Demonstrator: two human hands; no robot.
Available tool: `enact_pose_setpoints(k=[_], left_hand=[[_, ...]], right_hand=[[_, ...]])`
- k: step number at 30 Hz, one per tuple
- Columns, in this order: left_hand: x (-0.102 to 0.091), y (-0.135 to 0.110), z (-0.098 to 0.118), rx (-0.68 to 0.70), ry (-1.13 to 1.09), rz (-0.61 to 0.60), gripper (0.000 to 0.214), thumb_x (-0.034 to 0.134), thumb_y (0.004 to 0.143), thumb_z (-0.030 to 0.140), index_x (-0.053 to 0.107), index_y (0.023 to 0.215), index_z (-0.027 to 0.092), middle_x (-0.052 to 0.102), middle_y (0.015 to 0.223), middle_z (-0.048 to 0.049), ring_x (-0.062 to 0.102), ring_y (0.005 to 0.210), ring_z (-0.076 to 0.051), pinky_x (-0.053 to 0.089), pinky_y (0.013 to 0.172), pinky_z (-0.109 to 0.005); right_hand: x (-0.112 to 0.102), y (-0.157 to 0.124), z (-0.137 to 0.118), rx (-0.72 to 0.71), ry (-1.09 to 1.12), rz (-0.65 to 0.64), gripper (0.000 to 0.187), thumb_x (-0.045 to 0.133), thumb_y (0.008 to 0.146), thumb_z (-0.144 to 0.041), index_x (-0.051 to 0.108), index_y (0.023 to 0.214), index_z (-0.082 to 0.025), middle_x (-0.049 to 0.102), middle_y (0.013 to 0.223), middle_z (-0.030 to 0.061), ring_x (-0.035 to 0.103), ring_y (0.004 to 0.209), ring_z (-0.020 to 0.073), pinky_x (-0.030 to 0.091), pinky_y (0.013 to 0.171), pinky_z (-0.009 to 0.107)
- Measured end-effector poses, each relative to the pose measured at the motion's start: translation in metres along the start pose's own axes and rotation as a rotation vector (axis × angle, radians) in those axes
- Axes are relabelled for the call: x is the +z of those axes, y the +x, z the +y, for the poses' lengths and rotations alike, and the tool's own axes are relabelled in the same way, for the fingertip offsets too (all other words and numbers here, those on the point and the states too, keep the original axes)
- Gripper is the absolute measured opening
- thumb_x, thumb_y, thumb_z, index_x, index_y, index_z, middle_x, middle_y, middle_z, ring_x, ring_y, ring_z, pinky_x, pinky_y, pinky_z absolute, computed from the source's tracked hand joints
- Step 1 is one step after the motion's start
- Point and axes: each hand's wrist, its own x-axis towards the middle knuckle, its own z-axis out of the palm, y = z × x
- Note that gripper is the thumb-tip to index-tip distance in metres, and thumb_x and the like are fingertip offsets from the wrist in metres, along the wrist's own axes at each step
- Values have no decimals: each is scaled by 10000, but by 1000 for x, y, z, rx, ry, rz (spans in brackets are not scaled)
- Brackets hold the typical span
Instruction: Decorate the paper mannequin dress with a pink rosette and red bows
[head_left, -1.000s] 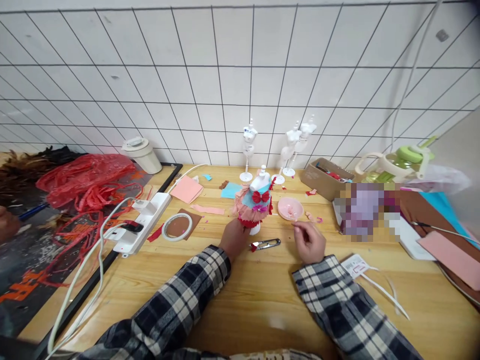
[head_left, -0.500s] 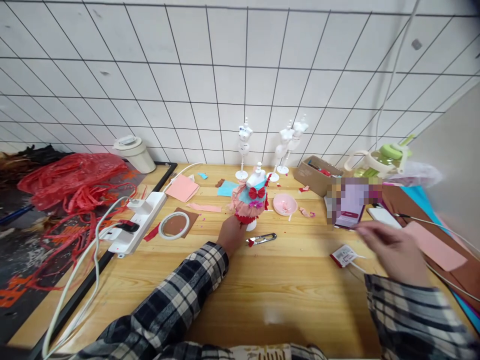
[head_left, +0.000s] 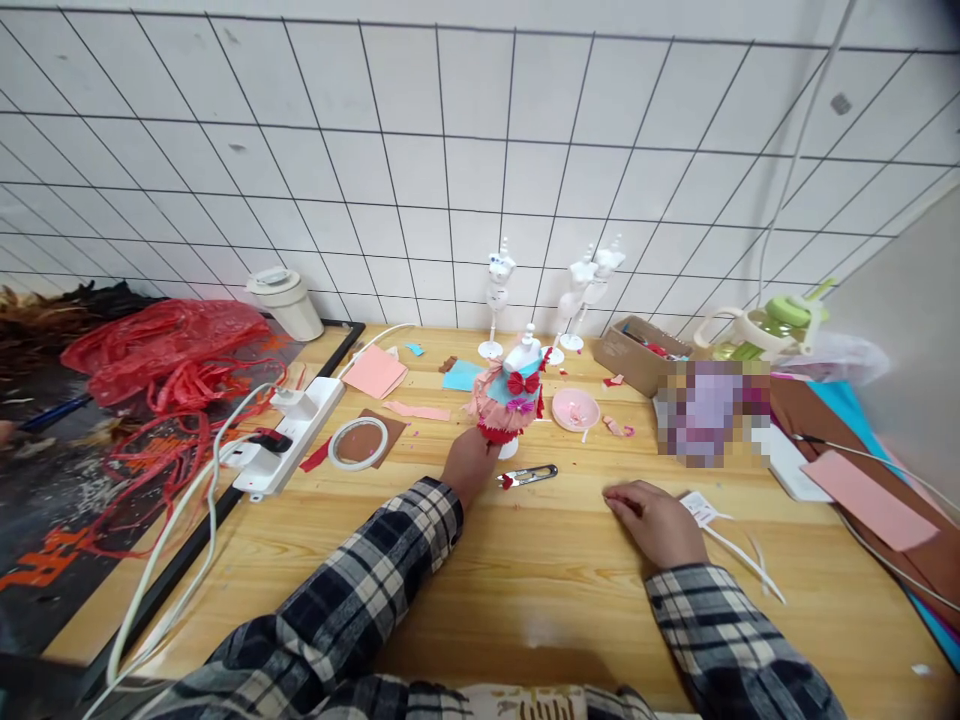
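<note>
A small white mannequin (head_left: 529,345) stands upright, wearing a paper dress (head_left: 517,395) in pink, light blue and red with a red bow. My left hand (head_left: 471,465) is closed at the dress's red hem, around the mannequin's stand; its fingertips are partly hidden by the dress. Just in front lie thread snips (head_left: 529,476) with a red scrap at their tip. My right hand (head_left: 664,525) rests on the table to the right, its fingertips pressed together and touching the wood. Whether anything tiny is between them I cannot make out.
Bare mannequins (head_left: 500,290) stand along the tiled wall. A pink dish (head_left: 576,422) with scraps, a cardboard box (head_left: 630,362) and a blurred-out phone are on the right. Tape (head_left: 358,443), pink paper (head_left: 375,372) and a corded power strip (head_left: 300,440) lie left.
My right hand has come away from the phone, moving left and down onto the table. My left hand stays at the mannequin. The view has shifted slightly.
</note>
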Motion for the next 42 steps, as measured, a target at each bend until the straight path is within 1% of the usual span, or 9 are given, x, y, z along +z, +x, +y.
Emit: enact_pose_setpoints(k=[3,6,10,12,15,18,23,33,42], left_hand=[[0,0,0,2,-3,3,263,482,908,266,721,930,159,739,974,-112,660,944,-233,441,776,-293],[-1,0,1,2,-7,4,263,483,907,267,722,937,161,741,970,-111,665,936,-231,446,775,-292],[-1,0,2,9,-14,13,277,473,914,271,722,955,158,744,971,-113,672,934,-232,451,772,-291],[-2,-1,3,18,-19,16,280,471,916,272,723,968,161,745,980,-109,673,944,-231,453,771,-288],[-3,-1,3,40,-27,16,282,472,920,273,724,1001,175,748,1007,-95,668,977,-223,457,791,-279],[-3,0,2,57,-32,19,283,481,920,280,722,1036,187,745,1053,-87,664,1000,-212,458,826,-275],[-1,2,0,45,-23,18,284,492,916,289,732,1020,179,750,1019,-99,673,957,-219,466,811,-288],[0,2,-1,83,-13,11,300,472,924,273,731,1031,166,740,1054,-116,664,999,-230,471,856,-308],[-1,1,1,100,17,-9,309,462,929,244,728,1062,159,740,1065,-124,663,1016,-241,482,890,-323]], right_hand=[[1,1,-3,-18,-29,4,198,574,861,-336,741,865,-228,724,857,33,685,781,207,532,680,327],[-7,4,-18,-67,8,112,195,581,873,-341,716,833,-206,689,764,24,655,679,182,519,618,303],[-33,21,-72,-216,146,401,200,589,904,-354,700,850,-197,696,806,37,635,646,147,497,545,252],[-47,35,-106,-320,165,551,146,600,908,-302,703,872,-205,711,859,42,648,695,141,516,610,249],[-57,57,-148,-416,117,670,113,612,907,-268,706,909,-204,724,886,47,666,771,151,516,697,262],[-56,74,-170,-439,61,726,132,591,924,-264,707,923,-201,729,886,48,669,783,149,501,724,262],[-49,84,-180,-440,29,744,145,574,935,-249,709,943,-198,735,906,44,672,812,141,484,729,249],[-44,90,-180,-428,16,745,144,587,930,-260,713,948,-193,734,906,46,674,815,141,485,735,243],[-48,90,-186,-432,-44,793,129,605,921,-260,717,920,-196,743,891,39,678,794,135,476,699,238]])
